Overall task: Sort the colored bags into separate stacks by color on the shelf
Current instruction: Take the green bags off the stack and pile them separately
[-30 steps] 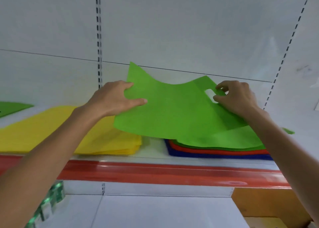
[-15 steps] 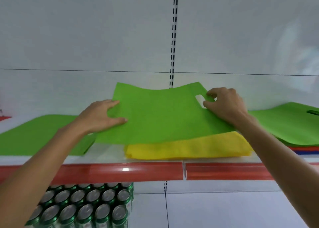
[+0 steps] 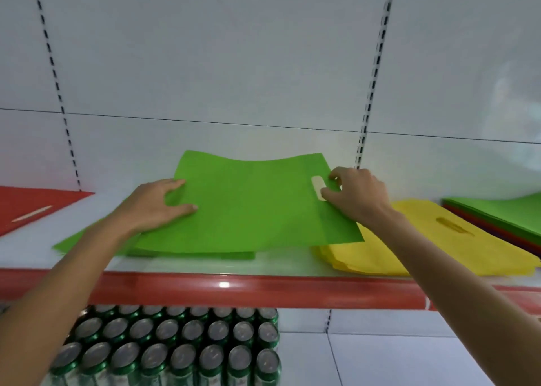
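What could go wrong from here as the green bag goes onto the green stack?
1. The green bag, held by the left hand and right hand, overhangs the yellow stack at its right corner. Released here, it may lie across both colours.
2. It sags between the two grips, so it could fold on landing or shove the green stack askew, towards the shelf's front edge.

Retail shop, white gondola shelving (image 3: 278, 265) with slotted uprights (image 3: 371, 93) behind the fingers (image 3: 172, 184), red shelf-edge strip (image 3: 263, 292) below them, massed green cans (image 3: 181, 344) lower still
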{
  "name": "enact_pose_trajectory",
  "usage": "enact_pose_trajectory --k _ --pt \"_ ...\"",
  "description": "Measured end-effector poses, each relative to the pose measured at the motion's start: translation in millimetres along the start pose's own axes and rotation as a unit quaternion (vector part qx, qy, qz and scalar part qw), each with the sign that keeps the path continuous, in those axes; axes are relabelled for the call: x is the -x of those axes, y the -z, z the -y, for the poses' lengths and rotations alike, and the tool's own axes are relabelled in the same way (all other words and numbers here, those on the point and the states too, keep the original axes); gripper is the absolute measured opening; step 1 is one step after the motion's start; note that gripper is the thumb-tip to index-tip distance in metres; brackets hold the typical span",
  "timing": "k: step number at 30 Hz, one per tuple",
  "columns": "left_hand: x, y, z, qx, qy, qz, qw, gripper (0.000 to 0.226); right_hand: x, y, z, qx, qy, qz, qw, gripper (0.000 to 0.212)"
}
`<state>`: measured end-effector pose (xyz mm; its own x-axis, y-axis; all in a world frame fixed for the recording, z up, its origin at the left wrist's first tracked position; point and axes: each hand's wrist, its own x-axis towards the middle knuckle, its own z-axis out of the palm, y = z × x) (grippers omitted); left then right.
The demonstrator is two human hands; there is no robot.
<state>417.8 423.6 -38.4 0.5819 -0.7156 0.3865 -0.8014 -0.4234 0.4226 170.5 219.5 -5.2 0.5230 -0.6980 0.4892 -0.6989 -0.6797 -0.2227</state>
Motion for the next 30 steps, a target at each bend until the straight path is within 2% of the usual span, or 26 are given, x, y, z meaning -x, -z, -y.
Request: enact_pose_trajectory --k 7,11,14,17,21,27,30 --pt "-20 41 102 -0.028 0.024 0.035 0.999 0.066 1 -54 100 -0.013 -0.001 0.006 1.000 0.033" --pt "-27 42 143 -0.023 0.037 0.069 0.997 0.067 3 -80 130 0.002 -0.013 0.039 0.999 0.032" --pt "-30 36 162 -0.021 0.039 0.090 0.995 0.070 5 -95 142 0.001 -0.009 0.034 0.999 0.034" --pt "-30 27 173 -0.046 0.044 0.109 0.992 0.074 5 -104 144 0.009 -0.011 0.046 0.999 0.037" --pt "-31 24 179 -0.060 0.044 0.097 0.992 0.073 3 -112 144 0.005 -0.006 0.070 0.998 0.039" --pt "-26 24 177 -0.078 0.046 0.106 0.990 0.062 1 -121 140 0.004 -0.004 0.082 0.997 0.038" --pt "-18 36 175 -0.059 0.046 0.074 0.994 0.059 4 -120 144 -0.037 0.000 0.067 0.997 0.041"
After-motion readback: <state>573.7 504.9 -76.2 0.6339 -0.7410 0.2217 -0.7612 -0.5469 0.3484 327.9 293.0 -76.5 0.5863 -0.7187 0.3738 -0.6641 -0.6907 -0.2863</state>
